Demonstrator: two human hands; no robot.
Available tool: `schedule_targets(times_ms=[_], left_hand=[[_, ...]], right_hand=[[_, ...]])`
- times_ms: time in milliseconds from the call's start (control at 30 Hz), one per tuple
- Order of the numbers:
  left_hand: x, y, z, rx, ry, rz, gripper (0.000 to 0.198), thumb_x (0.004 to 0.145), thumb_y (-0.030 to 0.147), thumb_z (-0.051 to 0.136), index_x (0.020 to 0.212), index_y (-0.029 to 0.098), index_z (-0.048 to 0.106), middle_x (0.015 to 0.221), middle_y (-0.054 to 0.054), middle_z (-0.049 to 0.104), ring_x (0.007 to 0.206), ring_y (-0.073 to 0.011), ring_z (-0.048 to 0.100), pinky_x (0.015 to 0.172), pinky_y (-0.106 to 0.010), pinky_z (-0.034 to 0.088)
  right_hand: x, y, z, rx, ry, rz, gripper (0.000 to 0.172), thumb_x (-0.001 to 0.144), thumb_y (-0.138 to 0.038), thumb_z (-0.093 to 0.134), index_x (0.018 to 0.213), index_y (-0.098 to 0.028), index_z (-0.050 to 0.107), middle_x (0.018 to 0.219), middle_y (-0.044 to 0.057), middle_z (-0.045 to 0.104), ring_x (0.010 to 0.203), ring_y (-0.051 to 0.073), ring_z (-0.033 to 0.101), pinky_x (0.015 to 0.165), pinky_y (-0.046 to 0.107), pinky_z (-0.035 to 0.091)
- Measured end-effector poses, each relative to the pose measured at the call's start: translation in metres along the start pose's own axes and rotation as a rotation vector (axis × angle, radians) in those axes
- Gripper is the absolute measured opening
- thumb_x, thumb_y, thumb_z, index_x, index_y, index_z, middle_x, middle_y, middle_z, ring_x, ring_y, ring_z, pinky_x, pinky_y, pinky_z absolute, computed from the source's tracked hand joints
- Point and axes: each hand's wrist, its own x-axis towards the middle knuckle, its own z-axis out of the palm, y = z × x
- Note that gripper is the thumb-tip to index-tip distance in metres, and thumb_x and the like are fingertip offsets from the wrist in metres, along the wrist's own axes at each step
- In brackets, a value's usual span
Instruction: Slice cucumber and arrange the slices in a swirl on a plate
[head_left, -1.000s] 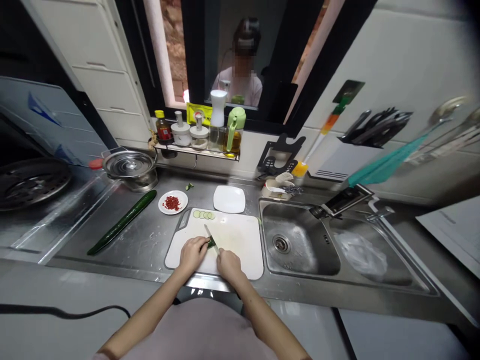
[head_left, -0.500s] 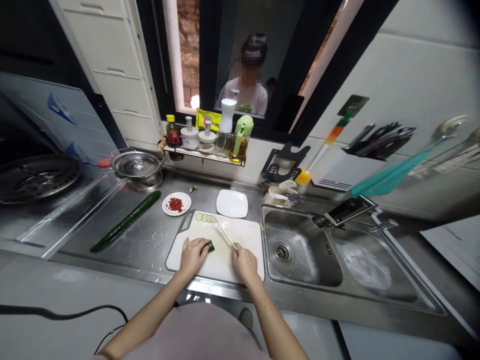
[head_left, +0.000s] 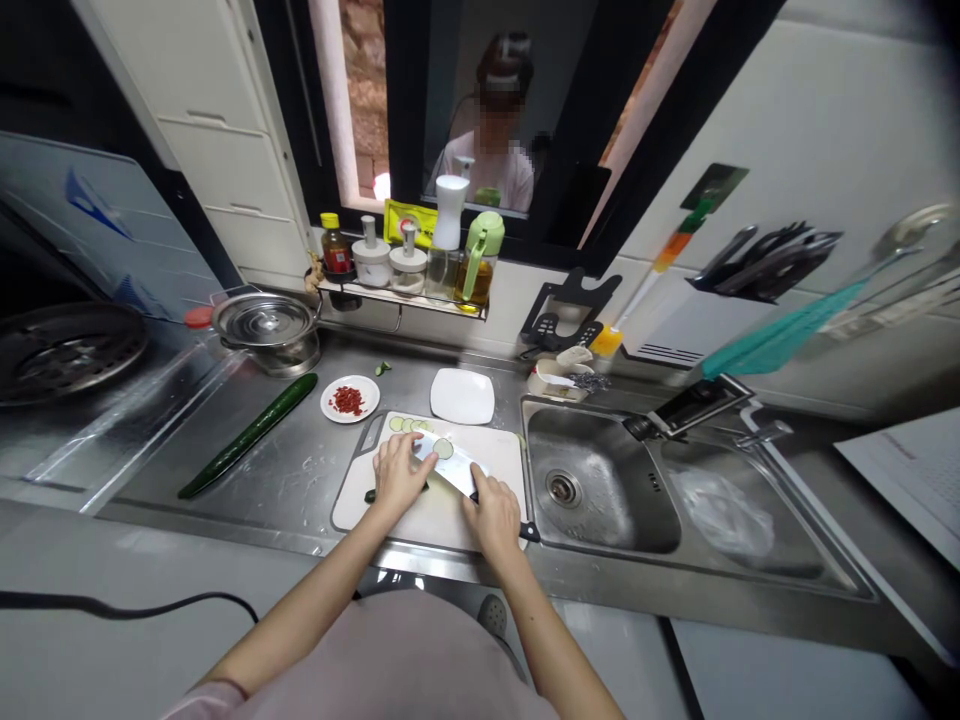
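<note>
My right hand (head_left: 495, 512) is wrapped round the black handle of a kitchen knife (head_left: 466, 474), its broad blade turned flat above the white cutting board (head_left: 495, 445). A round cucumber slice (head_left: 443, 448) clings to the blade. At the blade's far end is my left hand (head_left: 399, 474), thumb and fingers apart, close to the slice; whether they touch the blade is hard to see. Below that hand, a dark green cucumber piece (head_left: 370, 496) lies partly hidden on the board. Several cucumber slices (head_left: 401, 425) overlap in a row along the board's far edge.
A whole cucumber (head_left: 251, 435) lies on the left counter, beside a plate of chopped red pieces (head_left: 332, 407). Behind the board sits a white square plate (head_left: 462, 396). The sink (head_left: 600, 540) borders the board's right side. A lidded steel pot (head_left: 281, 352) stands back left.
The knife has turned from edge-on to flat, now showing a slice on its blade. My left hand has left the cucumber piece and moved up to the blade. The view has shifted slightly.
</note>
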Motion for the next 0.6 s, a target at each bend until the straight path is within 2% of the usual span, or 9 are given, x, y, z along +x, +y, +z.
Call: schedule_targets(times_ms=[100, 233, 367, 600], left_hand=[[0.017, 0.007, 0.002, 0.055, -0.123, 0.080, 0.037, 0.075, 0.044, 0.068, 0.109, 0.029, 0.066, 0.120, -0.009, 0.057, 0.116, -0.0318, 0.046, 0.099, -0.051, 0.030], [0.029, 0.008, 0.006, 0.036, -0.297, 0.162, 0.025, 0.074, 0.039, 0.070, 0.096, 0.029, 0.069, 0.116, -0.007, 0.060, 0.116, -0.0303, 0.046, 0.102, -0.055, 0.023], [0.022, 0.011, 0.014, 0.001, -0.369, 0.183, 0.017, 0.075, 0.033, 0.069, 0.092, 0.029, 0.069, 0.113, -0.005, 0.060, 0.114, -0.0281, 0.048, 0.104, -0.055, 0.021], [0.011, 0.015, 0.026, -0.023, -0.493, 0.139, 0.013, 0.076, 0.024, 0.064, 0.089, 0.026, 0.066, 0.103, -0.003, 0.063, 0.106, -0.0250, 0.052, 0.097, -0.048, 0.028]], right_hand=[[-0.003, 0.005, -0.004, -0.044, 0.001, -0.036, 0.054, 0.088, -0.030, 0.054, 0.141, -0.022, 0.041, 0.110, 0.010, 0.063, 0.103, 0.023, 0.054, 0.088, 0.031, 0.034], [-0.008, 0.017, -0.004, -0.067, -0.010, -0.047, 0.053, 0.088, -0.030, 0.054, 0.140, -0.023, 0.043, 0.109, 0.010, 0.064, 0.102, 0.023, 0.054, 0.087, 0.031, 0.034], [-0.013, 0.029, 0.004, -0.061, -0.029, -0.032, 0.054, 0.088, -0.030, 0.054, 0.140, -0.023, 0.043, 0.108, 0.010, 0.064, 0.102, 0.023, 0.054, 0.086, 0.031, 0.034], [-0.019, 0.041, 0.017, -0.055, -0.076, -0.007, 0.052, 0.087, -0.030, 0.055, 0.138, -0.022, 0.045, 0.110, 0.009, 0.065, 0.102, 0.024, 0.055, 0.087, 0.032, 0.034]])
